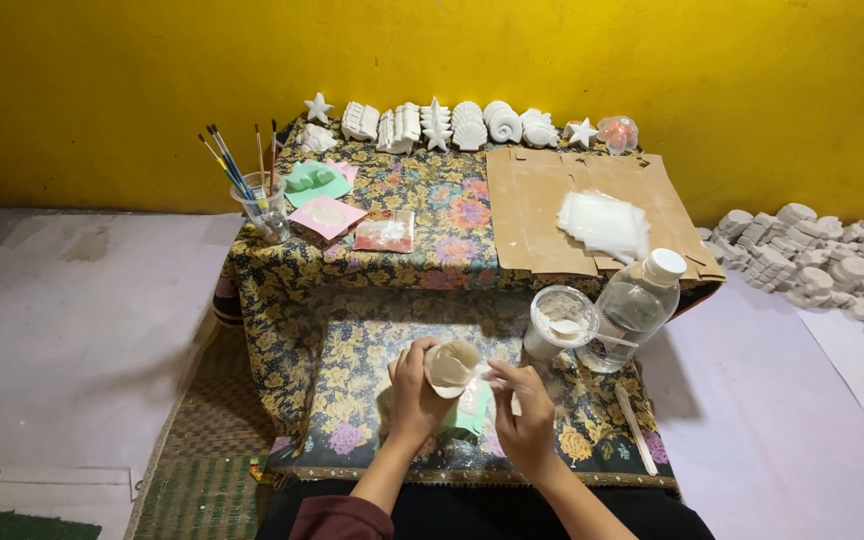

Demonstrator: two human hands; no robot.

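left hand [414, 392] fingers wrapped round cup [452, 368] | right hand [524, 410] pinching its rim

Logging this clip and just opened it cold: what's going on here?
A person sits at a low table covered in floral cloth. The left hand holds a small cup of pale, creamy mix, tilted over a green mould. The right hand is at the cup's rim, seemingly holding a small stirrer. Nearby stand a clear plastic bottle and a tub of white powder. White shell and star casts line the yellow wall.
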